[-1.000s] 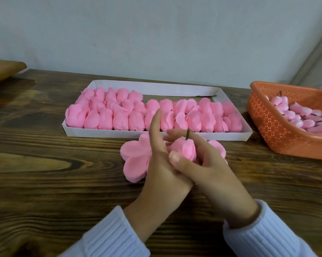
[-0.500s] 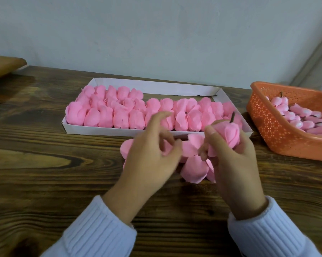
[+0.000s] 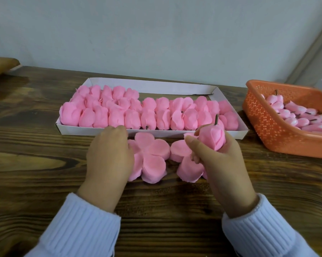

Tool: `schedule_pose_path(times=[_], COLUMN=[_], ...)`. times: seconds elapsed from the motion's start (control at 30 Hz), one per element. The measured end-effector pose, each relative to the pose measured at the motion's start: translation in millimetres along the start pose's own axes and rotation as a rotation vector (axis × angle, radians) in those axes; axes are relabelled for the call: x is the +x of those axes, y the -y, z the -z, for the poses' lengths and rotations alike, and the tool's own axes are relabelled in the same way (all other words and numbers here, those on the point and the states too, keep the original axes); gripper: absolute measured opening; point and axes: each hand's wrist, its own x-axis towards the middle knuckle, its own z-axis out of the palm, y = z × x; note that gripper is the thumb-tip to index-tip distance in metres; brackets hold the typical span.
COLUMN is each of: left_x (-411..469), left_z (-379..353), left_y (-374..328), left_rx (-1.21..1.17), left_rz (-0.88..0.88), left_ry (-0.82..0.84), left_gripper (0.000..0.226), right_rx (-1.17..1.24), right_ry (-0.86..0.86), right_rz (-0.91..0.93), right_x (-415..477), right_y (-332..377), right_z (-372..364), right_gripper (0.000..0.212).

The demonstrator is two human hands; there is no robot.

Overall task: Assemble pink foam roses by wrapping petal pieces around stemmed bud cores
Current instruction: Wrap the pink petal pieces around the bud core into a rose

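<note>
On the table [image 3: 35,164], two petal stacks [image 3: 153,157] lie just before the tray [image 3: 78,130] of roses [image 3: 147,116], and the basket [image 3: 268,130] holding bud cores [image 3: 302,122] stands to the tray's right.

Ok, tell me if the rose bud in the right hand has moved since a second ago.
Yes. The rose bud in the right hand went right along the white tray's front wall, toward its right corner.

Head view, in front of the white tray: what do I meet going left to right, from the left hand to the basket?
Left hand → flat petal stack → second petal stack → right hand gripping a stemmed bud → orange basket.
</note>
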Motion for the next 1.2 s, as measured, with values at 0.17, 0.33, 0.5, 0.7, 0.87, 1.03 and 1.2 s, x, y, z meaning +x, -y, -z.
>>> schedule_pose_path(times=[0.17, 0.33, 0.5, 0.7, 0.87, 1.03, 1.2], left_x=[0.8, -0.7, -0.9, -1.7, -2.2, -2.1, -3.2], left_z=[-0.1, 0.3, 0.7, 0.5, 1.4, 2.2, 2.7], left_y=[-0.1, -3.5, -3.5, -2.6, -3.9, -6.6, -8.3], left_rx=[0.052, 0.186, 0.043, 0.054, 0.085, 0.123, 0.186], left_rz=[0.013, 0.0, 0.048, 0.024, 0.032, 0.045, 0.041], left_ry=[0.017, 0.041, 0.013, 0.029, 0.038, 0.036, -0.008], left_gripper=[0.015, 0.019, 0.015, 0.015, 0.019, 0.018, 0.016], right_rx=[-0.003, -0.009, -0.011, -0.009, -0.018, -0.038, -0.024], right_ry=[0.013, 0.019, 0.016, 0.027, 0.024, 0.029, 0.036], right_rz=[0.007, 0.01, 0.006, -0.01, -0.014, -0.015, -0.016], right_x=[-0.6, -0.6, -0.4, -1.0, -1.0, -1.4, -1.4], right_y=[-0.2, -1.0, -1.5, -1.2, -0.8, -0.8, -0.8], right_z=[-0.8, -0.9, -0.5, -1.2, -0.6, -0.2, 0.4], right_gripper=[0.014, 0.016, 0.012, 0.01, 0.01, 0.01, 0.009])
